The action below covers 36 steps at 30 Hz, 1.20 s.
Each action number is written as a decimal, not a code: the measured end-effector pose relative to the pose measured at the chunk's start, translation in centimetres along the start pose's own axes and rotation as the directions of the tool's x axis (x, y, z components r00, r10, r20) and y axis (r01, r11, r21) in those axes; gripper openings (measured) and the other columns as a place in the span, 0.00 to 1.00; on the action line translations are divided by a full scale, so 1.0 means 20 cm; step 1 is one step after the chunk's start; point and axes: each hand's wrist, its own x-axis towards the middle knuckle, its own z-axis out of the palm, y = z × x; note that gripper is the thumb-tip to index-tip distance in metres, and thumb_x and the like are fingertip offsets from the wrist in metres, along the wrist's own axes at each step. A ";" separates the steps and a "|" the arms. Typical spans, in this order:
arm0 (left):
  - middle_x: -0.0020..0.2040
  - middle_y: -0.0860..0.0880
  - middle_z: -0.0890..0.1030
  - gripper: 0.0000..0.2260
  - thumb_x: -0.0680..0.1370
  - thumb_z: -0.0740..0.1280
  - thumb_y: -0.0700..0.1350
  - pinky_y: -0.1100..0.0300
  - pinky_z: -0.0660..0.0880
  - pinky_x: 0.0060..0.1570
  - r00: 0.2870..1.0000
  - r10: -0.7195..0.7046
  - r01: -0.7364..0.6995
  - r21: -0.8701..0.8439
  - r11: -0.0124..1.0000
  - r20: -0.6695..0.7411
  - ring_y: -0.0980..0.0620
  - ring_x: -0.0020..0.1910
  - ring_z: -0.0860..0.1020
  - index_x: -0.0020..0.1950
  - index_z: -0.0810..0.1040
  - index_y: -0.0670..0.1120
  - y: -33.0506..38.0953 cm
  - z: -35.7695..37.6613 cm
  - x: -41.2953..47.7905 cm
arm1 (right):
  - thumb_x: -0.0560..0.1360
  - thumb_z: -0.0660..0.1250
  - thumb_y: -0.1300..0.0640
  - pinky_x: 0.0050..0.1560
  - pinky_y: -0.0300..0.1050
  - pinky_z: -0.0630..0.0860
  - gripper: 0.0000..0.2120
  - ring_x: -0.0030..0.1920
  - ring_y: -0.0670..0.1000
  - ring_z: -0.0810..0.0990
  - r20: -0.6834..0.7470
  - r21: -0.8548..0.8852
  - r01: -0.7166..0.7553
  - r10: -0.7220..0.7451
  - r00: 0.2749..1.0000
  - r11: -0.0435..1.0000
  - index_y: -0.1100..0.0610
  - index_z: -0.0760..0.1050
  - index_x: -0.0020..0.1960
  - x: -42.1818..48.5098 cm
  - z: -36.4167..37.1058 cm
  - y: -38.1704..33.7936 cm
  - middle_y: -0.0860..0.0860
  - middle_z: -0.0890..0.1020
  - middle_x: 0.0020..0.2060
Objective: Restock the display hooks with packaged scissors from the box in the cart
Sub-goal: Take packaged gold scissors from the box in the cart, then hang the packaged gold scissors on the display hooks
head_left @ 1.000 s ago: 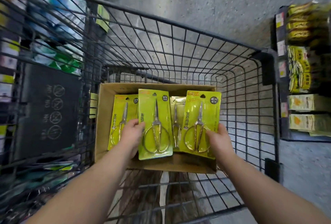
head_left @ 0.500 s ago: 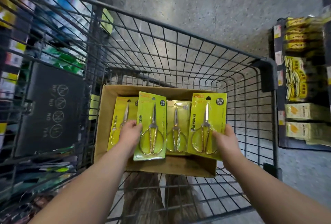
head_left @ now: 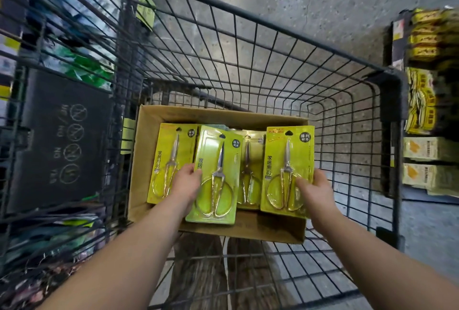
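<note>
Two yellow-green blister packs of gold-handled scissors are held over the open brown cardboard box (head_left: 146,155), which sits in the black wire shopping cart (head_left: 248,61). The left hand (head_left: 185,185) grips the first scissors pack (head_left: 218,160) by its left edge, fingers curled round the card. The right hand (head_left: 314,191) grasps the second scissors pack (head_left: 285,160) near its lower right corner, thumb across the front and the other fingers hidden behind. Between the two hands' fingers a third pack (head_left: 248,173) lies in the box. A fourth pack (head_left: 171,155) lies just beyond the left hand's fingertips. Well to the outside of the right hand's fingers, a dark shelf (head_left: 395,86) holds stacked yellow packets (head_left: 422,101).
</note>
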 end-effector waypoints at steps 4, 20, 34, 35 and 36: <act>0.64 0.33 0.74 0.17 0.80 0.58 0.40 0.42 0.72 0.60 0.999 0.030 -0.029 0.033 0.999 -0.021 0.34 0.62 0.74 0.68 0.70 0.37 0.04 -0.08 -0.03 | 0.78 0.60 0.61 0.55 0.64 0.77 0.17 0.53 0.61 0.79 0.015 -0.011 0.026 -0.026 1.000 1.000 0.58 0.66 0.66 -0.05 0.00 -0.06 0.59 0.77 0.57; 0.49 0.45 0.77 0.09 0.81 0.57 0.40 0.59 0.67 0.39 0.944 0.304 -0.304 0.018 0.952 -0.127 0.50 0.42 0.73 0.54 0.75 0.40 0.36 -0.62 -0.48 | 0.77 0.61 0.65 0.47 0.49 0.77 0.10 0.45 0.55 0.78 0.007 0.068 0.317 -0.318 0.948 0.946 0.55 0.69 0.56 -0.57 0.03 -0.47 0.54 0.78 0.47; 0.48 0.41 0.81 0.06 0.79 0.60 0.41 0.43 0.77 0.54 0.865 0.167 -0.386 -0.415 0.824 -0.474 0.40 0.50 0.80 0.45 0.76 0.46 0.09 -0.63 -1.14 | 0.76 0.63 0.61 0.64 0.57 0.72 0.25 0.62 0.58 0.75 0.421 0.005 0.610 -0.555 0.717 0.793 0.58 0.63 0.72 -0.86 -0.17 -0.57 0.57 0.74 0.66; 0.49 0.41 0.81 0.06 0.79 0.60 0.42 0.42 0.77 0.55 0.862 0.149 -0.388 -0.441 0.810 -0.484 0.39 0.51 0.80 0.45 0.76 0.47 0.05 -0.62 -1.19 | 0.76 0.63 0.61 0.64 0.55 0.71 0.25 0.62 0.58 0.74 0.449 0.012 0.627 -0.564 0.693 0.779 0.58 0.62 0.72 -0.91 -0.19 -0.57 0.57 0.73 0.67; 0.49 0.41 0.81 0.07 0.79 0.60 0.42 0.40 0.76 0.56 0.854 0.140 -0.399 -0.457 0.795 -0.501 0.40 0.50 0.80 0.45 0.76 0.48 0.01 -0.61 -1.24 | 0.77 0.63 0.61 0.63 0.54 0.71 0.25 0.62 0.57 0.74 0.492 0.025 0.637 -0.565 0.663 0.770 0.58 0.61 0.73 -0.95 -0.20 -0.57 0.57 0.72 0.67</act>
